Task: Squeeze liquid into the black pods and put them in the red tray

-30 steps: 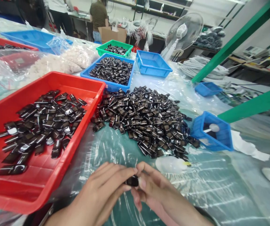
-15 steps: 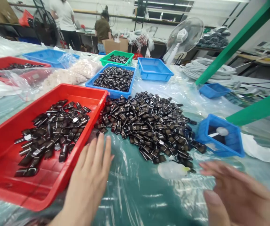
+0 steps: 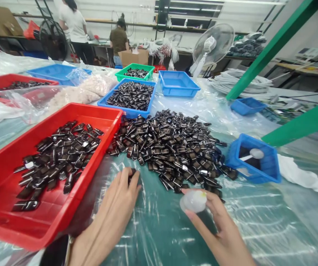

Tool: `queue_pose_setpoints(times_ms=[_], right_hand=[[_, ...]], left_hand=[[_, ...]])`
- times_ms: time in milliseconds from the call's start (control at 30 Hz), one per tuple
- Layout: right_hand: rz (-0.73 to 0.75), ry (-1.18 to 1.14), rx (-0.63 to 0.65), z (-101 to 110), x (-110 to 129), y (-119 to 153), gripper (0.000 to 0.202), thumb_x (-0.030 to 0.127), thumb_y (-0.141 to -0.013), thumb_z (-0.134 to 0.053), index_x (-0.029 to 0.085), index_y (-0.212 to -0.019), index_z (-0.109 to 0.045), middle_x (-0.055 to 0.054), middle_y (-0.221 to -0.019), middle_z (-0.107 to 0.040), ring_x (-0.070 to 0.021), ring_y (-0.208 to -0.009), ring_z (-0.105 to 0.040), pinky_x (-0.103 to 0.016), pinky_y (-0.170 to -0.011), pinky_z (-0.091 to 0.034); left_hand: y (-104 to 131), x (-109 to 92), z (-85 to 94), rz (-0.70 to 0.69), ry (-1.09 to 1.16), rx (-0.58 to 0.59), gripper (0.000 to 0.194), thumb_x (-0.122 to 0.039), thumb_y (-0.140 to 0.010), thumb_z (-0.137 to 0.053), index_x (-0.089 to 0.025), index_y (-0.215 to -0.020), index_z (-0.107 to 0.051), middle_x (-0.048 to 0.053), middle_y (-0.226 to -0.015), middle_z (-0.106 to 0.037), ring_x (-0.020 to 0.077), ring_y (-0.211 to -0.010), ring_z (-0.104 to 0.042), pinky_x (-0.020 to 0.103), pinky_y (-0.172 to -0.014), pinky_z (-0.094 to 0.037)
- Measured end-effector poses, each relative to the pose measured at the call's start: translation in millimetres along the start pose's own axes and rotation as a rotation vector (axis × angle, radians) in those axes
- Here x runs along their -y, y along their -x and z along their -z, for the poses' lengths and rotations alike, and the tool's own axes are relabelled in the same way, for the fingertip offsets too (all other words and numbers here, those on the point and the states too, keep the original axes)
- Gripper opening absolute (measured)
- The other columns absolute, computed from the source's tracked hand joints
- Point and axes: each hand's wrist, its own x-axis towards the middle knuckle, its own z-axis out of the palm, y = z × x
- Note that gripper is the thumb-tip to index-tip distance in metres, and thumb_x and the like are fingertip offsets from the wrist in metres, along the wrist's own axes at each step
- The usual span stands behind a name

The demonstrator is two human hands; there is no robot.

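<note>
My left hand (image 3: pixel 117 203) rests on the plastic-covered table, fingers curled round a small glossy black piece (image 3: pixel 131 175), most of it hidden. My right hand (image 3: pixel 216 225) has thumb and fingers on either side of a translucent white squeeze bottle (image 3: pixel 193 201) with a yellow tip. Just beyond both hands spreads a heap of small glossy black pieces (image 3: pixel 172 144) with shiny metal-like strips. Left of my left hand is a large red tray (image 3: pixel 61 218), with more such black pieces (image 3: pixel 61 151) inside.
A blue bin (image 3: pixel 269 168) with a white spoon (image 3: pixel 251 155) stands right of the heap. Behind the heap are a blue tray (image 3: pixel 131 112) and a green tray (image 3: pixel 119 77) of black pieces. Green posts (image 3: pixel 300 125) slant in from the right. Two people work at the back.
My left hand has curled its fingers round a black piece beside the heap. My right hand has moved left and taken hold of the squeeze bottle, which lay on the table.
</note>
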Motion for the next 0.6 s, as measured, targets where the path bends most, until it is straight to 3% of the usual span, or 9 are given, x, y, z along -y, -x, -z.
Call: queue_pose_setpoints(times_ms=[133, 267, 367, 467, 600], right_hand=[[0.022, 0.078, -0.034, -0.5, 2.1, -3.7, 0.024, 0.036, -0.091, -0.053, 0.033, -0.113, -0.047, -0.003, -0.11, -0.069, -0.0185, -0.104, -0.067, -0.024, -0.077, -0.058], [0.034, 0.111, -0.045, -1.9, 4.8, -5.1, 0.024, 0.036, -0.091, -0.052, 0.031, -0.113, -0.047, -0.004, -0.104, -0.068, -0.0195, -0.102, -0.068, -0.026, -0.077, -0.058], [0.011, 0.13, -0.004, -1.3, 3.6, -3.9, 0.026, 0.036, -0.091, -0.053, 0.031, -0.115, -0.045, -0.004, -0.102, -0.067, -0.0196, -0.103, -0.067, -0.026, -0.077, -0.058], [0.027, 0.157, 0.01, 0.2, 0.1, -1.3, 0.028, 0.036, -0.091, -0.053, 0.031, -0.117, -0.045, -0.004, -0.104, -0.067, -0.0195, -0.103, -0.067, -0.026, -0.08, -0.057], [0.092, 0.189, -0.027, 3.0, -8.8, 2.1, 0.031, 0.038, -0.087, -0.058, 0.029, -0.116, -0.049, -0.004, -0.109, -0.069, -0.0201, -0.099, -0.07, -0.022, -0.078, -0.058]], left_hand=[[8.9, 3.0, -1.9, -0.092, 0.129, -0.009, 0.031, -0.023, -0.099, -0.038, -0.009, -0.121, -0.055, 0.01, -0.091, -0.064, 0.022, -0.077, -0.066, 0.031, -0.064, -0.057], [9.9, 6.2, -1.4, -0.123, 0.17, -0.016, 0.021, -0.015, -0.097, -0.04, -0.01, -0.107, -0.058, 0.009, -0.088, -0.061, 0.0247, -0.076, -0.063, 0.035, -0.062, -0.054], [7.8, 5.3, 1.5, -0.165, 0.197, -0.029, 0.014, -0.012, -0.096, -0.042, -0.013, -0.097, -0.057, 0.01, -0.095, -0.06, 0.026, -0.085, -0.061, 0.039, -0.07, -0.053], [6.5, 3.0, 7.0, -0.236, 0.2, -0.012, 0.018, -0.005, -0.094, -0.04, -0.014, -0.099, -0.055, 0.006, -0.089, -0.061, 0.0222, -0.08, -0.06, 0.034, -0.069, -0.052], [6.0, -1.0, 16.2, -0.371, 0.11, 0.048, 0.036, 0.007, -0.084, -0.042, -0.003, -0.117, -0.051, 0.01, -0.087, -0.064, 0.0245, -0.076, -0.061, 0.037, -0.069, -0.052]])
